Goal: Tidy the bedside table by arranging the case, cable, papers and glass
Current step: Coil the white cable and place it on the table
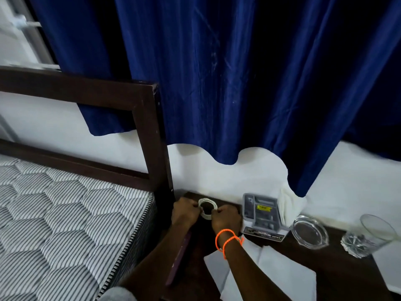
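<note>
Papers (pixel 273 272) are lying nearest me on the dark table (pixel 338 263), two white sheets overlapping under my right forearm. Just beyond them I am holding the cable (pixel 207 208), a white coil of several loops, between both hands at the table's far left corner, beside the bed frame (pixel 149 135). I am curling my left hand (pixel 185 210) into a fist on the coil's left side, fingers pressed together around the loops. I am closing my right hand (pixel 225 216) the same way on the coil's right side, pinching the strands, with orange bands (pixel 227 237) sitting on that wrist. So the coil is spanning the gap between my two fists, open in the middle.

To the right of my right hand, a grey case (pixel 261 210) is lying flat near the wall, resting on a dark card (pixel 264 233). White cloth (pixel 288 205) is bunching up behind it. Further right, a round clear dish (pixel 309 232) is sitting on the table, and the glass (pixel 368 235) is lying tilted on its side just beyond it, well apart from my hands. A blue curtain (pixel 238 83) is hanging above everything, and the striped mattress (pixel 65 224) is filling the left.
</note>
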`<action>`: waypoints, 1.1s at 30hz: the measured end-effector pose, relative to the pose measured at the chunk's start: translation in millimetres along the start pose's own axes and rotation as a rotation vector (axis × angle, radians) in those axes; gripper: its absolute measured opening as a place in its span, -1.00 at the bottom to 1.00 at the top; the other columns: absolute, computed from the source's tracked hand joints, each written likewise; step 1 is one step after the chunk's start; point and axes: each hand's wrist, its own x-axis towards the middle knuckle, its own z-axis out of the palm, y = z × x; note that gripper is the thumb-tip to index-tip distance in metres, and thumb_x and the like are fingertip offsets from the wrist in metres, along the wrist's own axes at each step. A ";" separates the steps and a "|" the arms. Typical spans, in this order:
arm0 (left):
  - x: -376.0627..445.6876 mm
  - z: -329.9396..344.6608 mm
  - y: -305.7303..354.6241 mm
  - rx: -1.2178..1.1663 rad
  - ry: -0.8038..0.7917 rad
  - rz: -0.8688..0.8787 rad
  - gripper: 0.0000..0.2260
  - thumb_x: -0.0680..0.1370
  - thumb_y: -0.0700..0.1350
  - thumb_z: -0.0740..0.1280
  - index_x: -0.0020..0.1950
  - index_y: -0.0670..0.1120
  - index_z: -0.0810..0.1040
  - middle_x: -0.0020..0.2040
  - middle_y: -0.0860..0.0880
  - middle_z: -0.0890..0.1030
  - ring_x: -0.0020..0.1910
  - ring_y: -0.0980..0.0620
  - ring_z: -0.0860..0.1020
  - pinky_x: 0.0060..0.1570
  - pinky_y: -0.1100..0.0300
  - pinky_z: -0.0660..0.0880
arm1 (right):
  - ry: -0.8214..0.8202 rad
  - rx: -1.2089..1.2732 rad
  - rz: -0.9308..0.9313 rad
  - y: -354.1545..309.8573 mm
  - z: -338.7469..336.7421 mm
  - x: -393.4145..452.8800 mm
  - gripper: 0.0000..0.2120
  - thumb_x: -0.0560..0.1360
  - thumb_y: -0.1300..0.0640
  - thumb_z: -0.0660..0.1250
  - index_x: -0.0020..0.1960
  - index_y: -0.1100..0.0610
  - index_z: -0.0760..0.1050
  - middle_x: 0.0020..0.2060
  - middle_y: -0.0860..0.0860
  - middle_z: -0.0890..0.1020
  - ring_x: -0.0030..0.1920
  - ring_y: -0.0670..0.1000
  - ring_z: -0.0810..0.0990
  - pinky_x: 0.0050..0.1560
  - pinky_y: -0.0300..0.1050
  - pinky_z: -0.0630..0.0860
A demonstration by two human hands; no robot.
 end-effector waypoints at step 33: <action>-133.4 -1.5 16.2 -0.078 0.067 0.080 -0.84 0.48 -0.05 0.47 0.02 -0.01 0.77 0.05 -0.12 0.75 0.11 -0.15 0.69 0.12 0.10 0.61 | 0.043 -0.024 -0.212 50.3 -94.7 -86.4 -0.78 0.53 0.11 0.35 0.09 0.20 0.65 0.13 0.13 0.67 0.25 0.15 0.58 0.19 -0.13 0.38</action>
